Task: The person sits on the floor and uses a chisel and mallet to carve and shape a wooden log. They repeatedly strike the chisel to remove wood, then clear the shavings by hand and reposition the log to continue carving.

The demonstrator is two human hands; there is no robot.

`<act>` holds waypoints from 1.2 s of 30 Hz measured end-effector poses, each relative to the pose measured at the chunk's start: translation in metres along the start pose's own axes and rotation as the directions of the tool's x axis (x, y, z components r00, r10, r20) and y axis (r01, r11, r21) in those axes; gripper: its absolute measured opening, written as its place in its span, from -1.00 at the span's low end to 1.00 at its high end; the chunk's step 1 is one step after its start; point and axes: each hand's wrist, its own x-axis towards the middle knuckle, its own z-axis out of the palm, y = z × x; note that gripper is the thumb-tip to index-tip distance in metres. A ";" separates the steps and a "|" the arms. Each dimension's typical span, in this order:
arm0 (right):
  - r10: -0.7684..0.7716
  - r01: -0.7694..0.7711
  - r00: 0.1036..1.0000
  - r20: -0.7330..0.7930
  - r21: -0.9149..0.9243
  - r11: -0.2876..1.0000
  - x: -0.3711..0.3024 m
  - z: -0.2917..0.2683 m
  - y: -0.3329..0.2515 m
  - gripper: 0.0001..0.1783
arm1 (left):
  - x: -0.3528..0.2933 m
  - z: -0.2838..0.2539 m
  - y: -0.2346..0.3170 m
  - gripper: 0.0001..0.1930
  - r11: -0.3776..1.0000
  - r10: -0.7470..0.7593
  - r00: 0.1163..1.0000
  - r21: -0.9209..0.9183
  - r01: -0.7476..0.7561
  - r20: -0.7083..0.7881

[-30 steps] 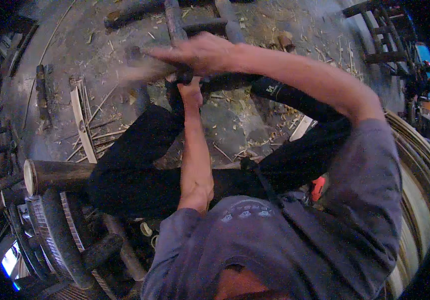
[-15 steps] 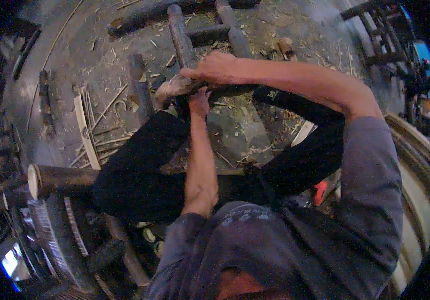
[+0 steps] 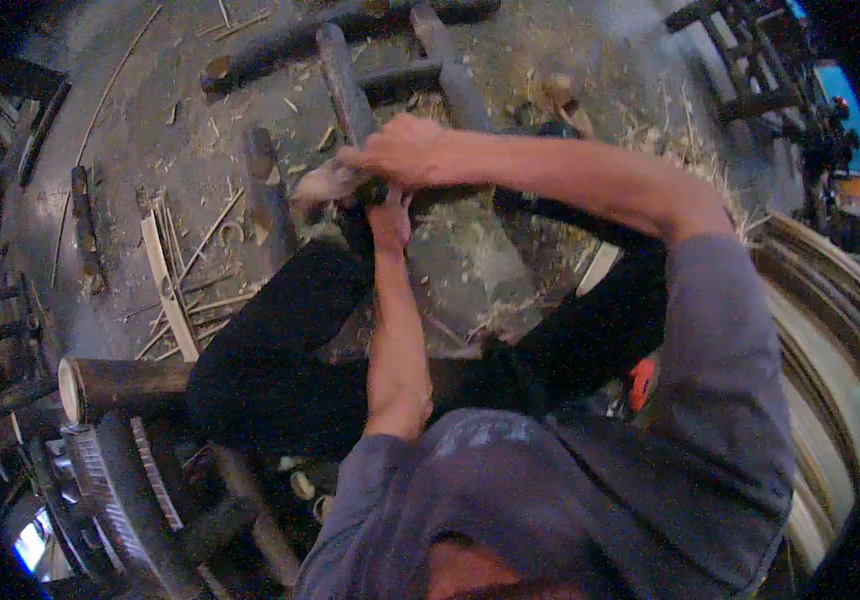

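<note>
My right hand (image 3: 402, 150) is closed at the near end of a dark round pole (image 3: 343, 80), its forearm reaching across from the right. Just below it, my left hand (image 3: 390, 218) is closed too, its fingers curled close to the right wrist. What either hand grips is hidden and smeared by motion. A blurred pale-brown piece (image 3: 322, 187) sticks out to the left of the hands; its kind is unclear. The pole belongs to a frame on the floor, with a second pole (image 3: 440, 50), a short crossbar (image 3: 400, 78) and a thick beam (image 3: 290, 45).
Pale split strips (image 3: 168, 270) and a short dark log (image 3: 268, 185) lie left of the hands. Shavings are strewn over the floor. A thick pole (image 3: 130, 388) is at my left knee. Long curved strips (image 3: 820, 350) are stacked at right, near a red object (image 3: 641, 383).
Both hands and the pale-brown piece appear slightly further left in the picture. The view has shifted a little, and the hands remain close together.
</note>
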 end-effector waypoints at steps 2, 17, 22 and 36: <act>0.078 -0.070 0.995 -0.069 0.112 0.991 0.017 -0.045 -0.033 -0.38 | -0.017 0.009 0.018 -0.42 0.950 -0.199 0.976 -0.262 0.169 -0.090; 0.593 -0.531 0.799 -0.104 0.343 0.775 -0.108 -0.040 -0.007 -0.17 | -0.004 0.046 0.008 -0.57 0.994 0.093 0.992 0.065 -0.088 -0.082; 0.857 -0.612 0.326 -0.400 0.602 0.514 -0.200 -0.038 0.006 -0.16 | -0.052 0.180 0.047 -0.55 0.874 0.374 0.887 0.218 -0.435 0.272; 0.960 -0.132 -0.279 -0.034 0.991 -0.003 -0.289 0.051 -0.052 -0.41 | 0.010 0.172 -0.025 -0.43 0.195 0.207 0.560 0.527 -0.827 0.802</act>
